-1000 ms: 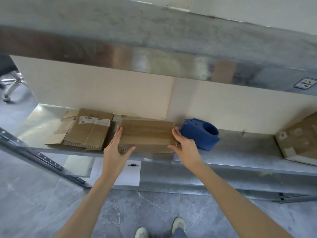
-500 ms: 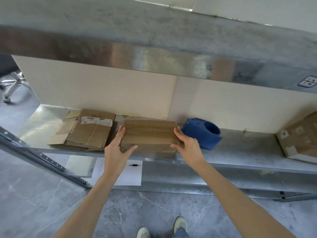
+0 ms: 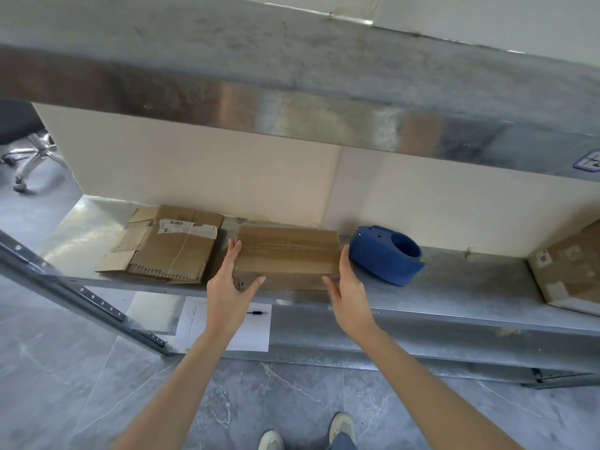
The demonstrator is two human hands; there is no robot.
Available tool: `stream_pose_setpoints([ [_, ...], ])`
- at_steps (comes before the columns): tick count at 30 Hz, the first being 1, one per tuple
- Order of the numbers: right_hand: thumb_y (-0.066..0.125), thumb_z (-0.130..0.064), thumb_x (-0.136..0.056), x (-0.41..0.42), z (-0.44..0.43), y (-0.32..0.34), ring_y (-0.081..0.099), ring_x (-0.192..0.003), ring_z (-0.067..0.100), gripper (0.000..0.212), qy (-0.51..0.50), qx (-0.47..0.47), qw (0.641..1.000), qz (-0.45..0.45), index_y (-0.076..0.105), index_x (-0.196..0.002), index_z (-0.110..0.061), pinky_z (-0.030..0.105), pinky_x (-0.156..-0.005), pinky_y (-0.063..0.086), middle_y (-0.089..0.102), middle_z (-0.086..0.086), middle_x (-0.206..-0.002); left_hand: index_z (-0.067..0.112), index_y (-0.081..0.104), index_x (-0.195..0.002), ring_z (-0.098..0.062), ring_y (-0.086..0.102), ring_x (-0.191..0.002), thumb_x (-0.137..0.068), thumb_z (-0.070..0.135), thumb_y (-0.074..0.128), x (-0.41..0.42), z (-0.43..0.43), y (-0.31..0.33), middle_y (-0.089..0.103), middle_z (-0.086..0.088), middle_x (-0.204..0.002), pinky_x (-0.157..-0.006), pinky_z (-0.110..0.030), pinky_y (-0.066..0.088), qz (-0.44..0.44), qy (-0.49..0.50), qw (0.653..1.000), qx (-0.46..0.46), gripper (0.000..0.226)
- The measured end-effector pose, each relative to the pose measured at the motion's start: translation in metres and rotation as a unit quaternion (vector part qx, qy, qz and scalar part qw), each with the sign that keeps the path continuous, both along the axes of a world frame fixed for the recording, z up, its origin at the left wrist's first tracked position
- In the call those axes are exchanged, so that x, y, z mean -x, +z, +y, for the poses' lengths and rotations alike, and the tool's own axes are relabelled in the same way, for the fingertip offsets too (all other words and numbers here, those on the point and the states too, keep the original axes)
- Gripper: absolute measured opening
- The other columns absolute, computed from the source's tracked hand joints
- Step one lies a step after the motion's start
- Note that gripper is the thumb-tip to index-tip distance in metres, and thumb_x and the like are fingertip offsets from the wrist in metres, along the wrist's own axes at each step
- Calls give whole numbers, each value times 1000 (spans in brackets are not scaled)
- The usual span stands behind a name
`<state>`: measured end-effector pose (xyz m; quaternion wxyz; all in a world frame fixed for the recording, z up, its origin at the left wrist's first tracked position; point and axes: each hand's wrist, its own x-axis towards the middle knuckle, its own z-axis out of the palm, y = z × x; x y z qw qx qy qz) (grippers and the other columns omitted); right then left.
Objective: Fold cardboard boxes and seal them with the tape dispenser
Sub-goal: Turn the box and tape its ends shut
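A small taped cardboard box (image 3: 287,254) sits on the metal shelf (image 3: 454,287) near its front edge. My left hand (image 3: 229,284) lies flat against the box's left side, fingers straight and thumb across the front face. My right hand (image 3: 345,284) is flat against the box's right side, fingers straight too. A blue tape dispenser (image 3: 386,254) rests on the shelf just right of the box. Left of the box lies a flattened cardboard box (image 3: 165,245) with a white label.
Another cardboard box (image 3: 571,271) stands at the shelf's right end. An upper metal shelf (image 3: 292,102) hangs overhead. A paper sheet (image 3: 224,323) with a pen lies on the lower shelf. A chair base (image 3: 29,157) is at far left. My shoes (image 3: 272,440) are on the grey floor.
Both hands stay on the sides of the box; the right hand has slid slightly toward the front, and the box sits a little nearer the shelf edge.
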<state>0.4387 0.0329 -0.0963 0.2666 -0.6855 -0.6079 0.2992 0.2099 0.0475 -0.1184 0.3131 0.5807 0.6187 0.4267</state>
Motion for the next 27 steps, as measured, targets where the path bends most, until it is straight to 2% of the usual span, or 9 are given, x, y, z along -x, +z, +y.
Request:
stream_pose_setpoints([
  [1,49,-21,-102,2,-1,0,59,-86,22,81,5,-4,1000,5,-15,-153,-26,35,-90,48,60,14,-127,24,37,-151,-9,53,-61,-80,15,82,-1,-1,1,30,12,-159,-70,-4,44,-2,0,1000,0,85],
  [2,49,-23,-102,3,-2,2,57,-112,25,83,15,-7,1000,8,-17,-153,-22,32,-102,41,34,5,-157,23,37,-151,2,55,-68,-80,14,82,-3,-3,2,30,12,-159,-72,-3,43,-4,-2,1000,-2,86],
  [3,49,-25,-102,3,-3,4,44,-133,21,84,29,-6,1000,9,-19,-153,-21,28,-107,34,5,-3,-166,22,36,-152,15,54,-80,-80,13,82,-3,-4,4,28,12,-159,-76,-1,41,-1,-8,1000,-5,86],
  [5,51,-30,-100,0,-2,4,19,-143,9,89,63,4,998,10,-20,-153,-24,25,-111,29,-20,-10,-162,21,33,-153,23,45,-111,-80,16,82,-1,-5,7,26,12,-160,-86,-2,39,12,-23,1000,-9,89],
  [8,62,-34,-94,-6,0,6,1,-140,-8,97,88,-13,996,10,-14,-155,-29,23,-116,27,-15,-13,-164,21,35,-150,5,33,-137,-78,22,84,5,-2,12,31,11,-157,-106,-17,36,24,-27,999,-28,87],
  [12,73,-31,-87,-10,12,17,3,-145,-1,99,56,-46,997,-20,4,-158,-27,-8,-97,15,-1,-3,-165,17,38,-146,3,31,-137,-74,24,87,7,8,22,30,7,-156,-95,3,29,33,-33,999,-27,87],
  [17,76,-47,-80,-15,30,27,9,-152,18,106,77,-14,992,-97,7,-158,-28,30,-115,29,-3,-3,-166,23,31,-151,-11,31,-142,-73,33,87,8,18,27,33,11,-155,-113,-30,33,52,-37,998,-16,96],
  [22,73,-55,-79,-18,40,27,9,-151,27,110,92,35,986,-133,2,-158,-27,40,-119,24,-2,-7,-165,29,22,-155,-14,24,-141,-70,40,87,7,20,30,21,16,-161,-111,-35,29,82,-48,995,9,107],
  [27,71,-57,-79,-18,41,22,11,-151,28,111,88,45,986,-131,0,-158,-28,38,-120,19,2,-9,-165,31,21,-155,-12,23,-142,-70,43,87,6,18,28,30,15,-157,-110,-40,33,79,-43,996,25,109],
])
